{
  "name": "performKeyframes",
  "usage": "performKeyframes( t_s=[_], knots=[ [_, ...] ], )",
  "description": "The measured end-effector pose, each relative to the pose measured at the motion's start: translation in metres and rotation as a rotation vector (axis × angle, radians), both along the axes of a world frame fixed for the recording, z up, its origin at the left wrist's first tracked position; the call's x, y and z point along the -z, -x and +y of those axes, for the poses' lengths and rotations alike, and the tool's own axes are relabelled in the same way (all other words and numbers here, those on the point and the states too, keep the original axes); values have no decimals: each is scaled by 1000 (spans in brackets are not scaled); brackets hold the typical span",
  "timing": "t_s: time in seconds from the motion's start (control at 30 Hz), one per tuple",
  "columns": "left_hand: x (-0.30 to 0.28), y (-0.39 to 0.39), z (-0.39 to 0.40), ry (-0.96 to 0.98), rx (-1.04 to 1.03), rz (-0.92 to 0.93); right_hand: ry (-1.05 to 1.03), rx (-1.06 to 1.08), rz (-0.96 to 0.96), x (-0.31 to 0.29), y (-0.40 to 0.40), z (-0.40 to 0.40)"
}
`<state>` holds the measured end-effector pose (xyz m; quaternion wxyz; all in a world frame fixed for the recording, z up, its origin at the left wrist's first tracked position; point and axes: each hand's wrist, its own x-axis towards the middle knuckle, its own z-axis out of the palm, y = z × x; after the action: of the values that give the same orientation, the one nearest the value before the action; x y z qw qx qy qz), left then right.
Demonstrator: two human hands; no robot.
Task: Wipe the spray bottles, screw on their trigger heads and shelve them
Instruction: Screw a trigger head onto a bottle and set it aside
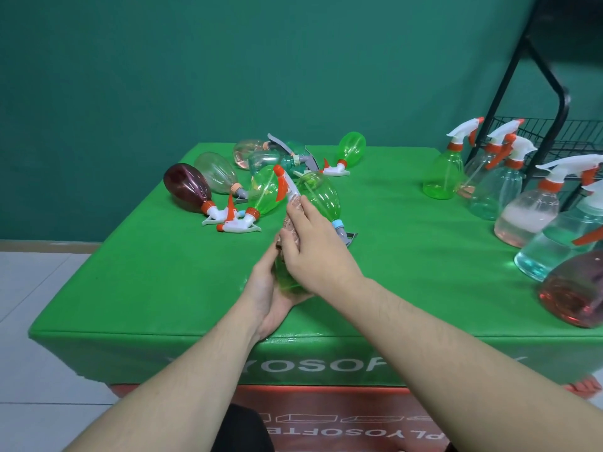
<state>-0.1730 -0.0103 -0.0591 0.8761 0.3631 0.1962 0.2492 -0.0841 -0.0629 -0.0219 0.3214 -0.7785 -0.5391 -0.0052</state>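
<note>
Table (130, 288): pile of lying bottles (261, 177) far-centre; upright bottles (509, 187) in row along R edge, wire rack (554, 135) behind; hands (293, 262) w/ bottle near-centre.

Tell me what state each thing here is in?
Held green bottle: gripped in left hand, head on.
Cloth: pressed to it by right hand.
Dark red bottle: lying down.
Green bottle by rack: upright, head on.
</note>
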Motion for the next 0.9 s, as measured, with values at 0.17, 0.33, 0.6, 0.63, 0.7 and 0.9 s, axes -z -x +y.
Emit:
performKeyframes(
  t_s=[0.17,0.33,0.6,0.63,0.7,0.9],
  knots=[
    [-3,1,-2,43,-19,11,-68,-58,-187,21,4,-12],
    [0,-3,-3,38,-33,45,-14,-101,-358,36,5,-24],
    [-1,-1,-3,-32,23,158,-68,-202,-409,56,9,-57],
    [0,0,-3,-38,31,172,-70,-201,-405,58,10,-61],
    [1,1,-4,-36,46,194,-82,-194,-393,59,15,-67],
    [3,0,-1,11,-4,160,-150,-142,-354,57,21,-65]
  ],
)
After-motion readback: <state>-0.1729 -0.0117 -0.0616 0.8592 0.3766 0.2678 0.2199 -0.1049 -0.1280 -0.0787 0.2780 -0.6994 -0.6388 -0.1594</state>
